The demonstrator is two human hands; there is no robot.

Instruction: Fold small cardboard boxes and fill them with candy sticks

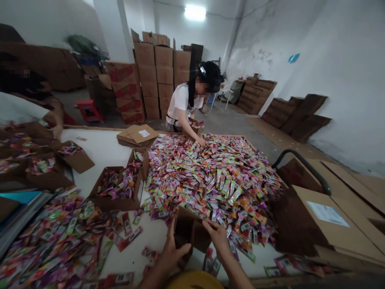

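Both hands clasped a small open brown cardboard box (189,233) at the near edge of the white table (102,150): the left hand (171,255) gripped its left wall, the right hand (218,237) its right rim. Just beyond lay a heap of colourful foil sachets (210,176). Far across, a person in a white shirt (182,102) reached into the heap, apparently sorting.
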